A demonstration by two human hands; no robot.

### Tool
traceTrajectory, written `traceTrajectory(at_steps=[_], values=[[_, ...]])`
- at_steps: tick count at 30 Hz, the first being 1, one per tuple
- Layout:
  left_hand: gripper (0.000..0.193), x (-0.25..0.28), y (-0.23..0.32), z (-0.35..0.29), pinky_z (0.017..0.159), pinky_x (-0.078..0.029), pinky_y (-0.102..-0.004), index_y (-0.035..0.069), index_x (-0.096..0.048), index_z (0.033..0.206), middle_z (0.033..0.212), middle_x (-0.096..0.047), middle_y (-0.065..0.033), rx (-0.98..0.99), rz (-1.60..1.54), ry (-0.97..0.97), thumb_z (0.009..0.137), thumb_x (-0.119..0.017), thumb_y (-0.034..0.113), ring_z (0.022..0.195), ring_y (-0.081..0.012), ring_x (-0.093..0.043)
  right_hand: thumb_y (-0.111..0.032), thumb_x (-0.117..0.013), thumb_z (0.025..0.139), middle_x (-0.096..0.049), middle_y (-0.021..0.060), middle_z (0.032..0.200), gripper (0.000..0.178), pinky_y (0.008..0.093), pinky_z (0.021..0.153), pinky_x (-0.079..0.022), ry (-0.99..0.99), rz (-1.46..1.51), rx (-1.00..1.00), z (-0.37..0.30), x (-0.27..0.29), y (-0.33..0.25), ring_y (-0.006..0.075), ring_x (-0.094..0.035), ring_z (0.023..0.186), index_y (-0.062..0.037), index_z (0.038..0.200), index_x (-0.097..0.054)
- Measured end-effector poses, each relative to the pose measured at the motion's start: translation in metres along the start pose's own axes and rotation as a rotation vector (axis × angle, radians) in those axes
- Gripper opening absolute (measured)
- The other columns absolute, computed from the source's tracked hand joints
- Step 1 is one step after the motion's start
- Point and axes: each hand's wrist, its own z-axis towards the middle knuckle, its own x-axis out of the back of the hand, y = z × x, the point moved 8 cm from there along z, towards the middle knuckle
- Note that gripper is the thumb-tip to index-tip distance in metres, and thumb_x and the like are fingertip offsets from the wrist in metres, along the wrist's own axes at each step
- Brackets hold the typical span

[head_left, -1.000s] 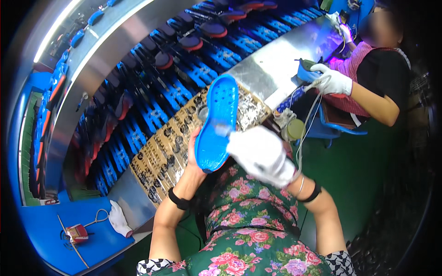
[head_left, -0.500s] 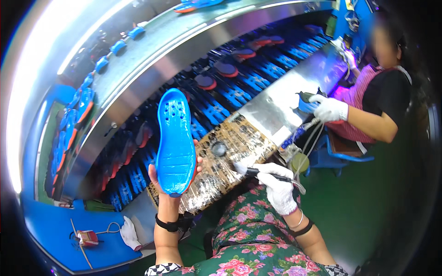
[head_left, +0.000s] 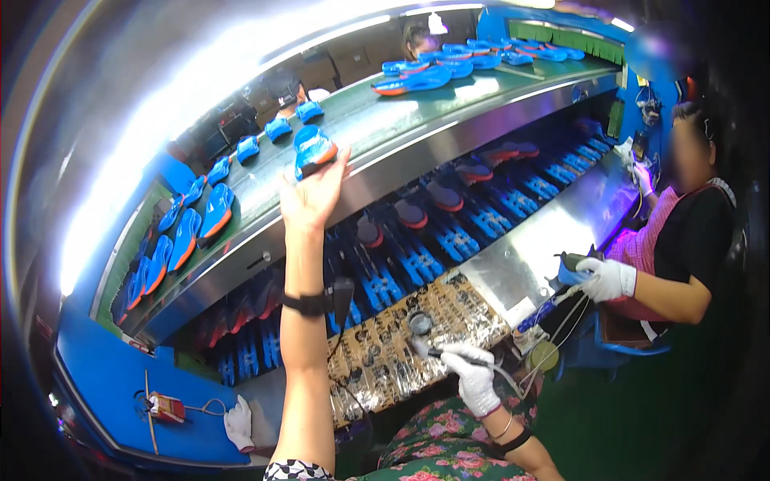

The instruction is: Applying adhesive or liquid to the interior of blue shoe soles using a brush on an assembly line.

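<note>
My bare left hand (head_left: 311, 199) is stretched far forward over the near edge of the green conveyor belt (head_left: 361, 120). It cups the heel end of a blue shoe sole (head_left: 311, 146) with an orange edge; most of its fingers are hidden beneath the sole. My right hand (head_left: 472, 377), in a white knit glove, grips a brush (head_left: 435, 352) with a dark handle. The brush's pale bristles hover by a small round dish (head_left: 419, 322) on the stained, film-covered cardboard (head_left: 385, 353).
More blue soles (head_left: 186, 240) lie along the belt. Beneath it, a lower rack (head_left: 421, 268) carries shoe parts and blue holders. On the right sits a co-worker (head_left: 682, 232) with gloved hands. A loose white glove (head_left: 238, 423) lies on the blue surface at lower left.
My left hand has carried the blue sole from above the cardboard forward and up to the belt. My right hand still holds the brush, now nearer the dish. The view has tilted upward.
</note>
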Motion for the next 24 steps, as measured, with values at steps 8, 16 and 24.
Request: traceTrajectory(at_steps=[8, 16, 24], values=[[0.046, -0.002, 0.065, -0.06, 0.089, -0.054, -0.0377, -0.005, -0.061, 0.12, 0.108, -0.066, -0.019, -0.796, 1.388, 0.041, 0.09, -0.073, 0.027, 0.1, -0.0296, -0.066, 0.006, -0.074, 0.082, -0.075, 0.0086, 0.092, 0.018, 0.0238, 0.074, -0.055, 0.04, 0.115, -0.099, 0.001, 0.005, 0.015, 0.0124, -0.069, 0.08, 0.0035, 0.1, -0.076], [0.132, -0.042, 0.07, -0.001, 0.114, -0.035, -0.0527, 0.011, -0.004, 0.163, 0.142, -0.041, -0.0336, -1.005, 2.338, 0.113, 0.067, -0.091, 0.04, 0.134, -0.0469, -0.04, 0.007, -0.074, 0.083, -0.076, 0.0102, 0.097, 0.019, 0.0257, 0.08, -0.056, -0.046, 0.14, -0.098, 0.003, -0.012, 0.031, 0.0147, -0.071, 0.087, 0.0046, 0.101, -0.076], [0.129, -0.023, 0.099, 0.057, 0.11, -0.043, -0.0499, 0.013, -0.01, 0.163, 0.146, -0.043, -0.0333, -0.741, 2.143, 0.348, 0.064, -0.091, 0.036, 0.133, -0.0439, -0.049, 0.006, -0.074, 0.083, -0.076, 0.01, 0.096, 0.018, 0.0253, 0.077, -0.057, -0.032, 0.208, -0.108, 0.011, -0.003, 0.033, 0.0144, -0.071, 0.084, 0.0041, 0.101, -0.075]])
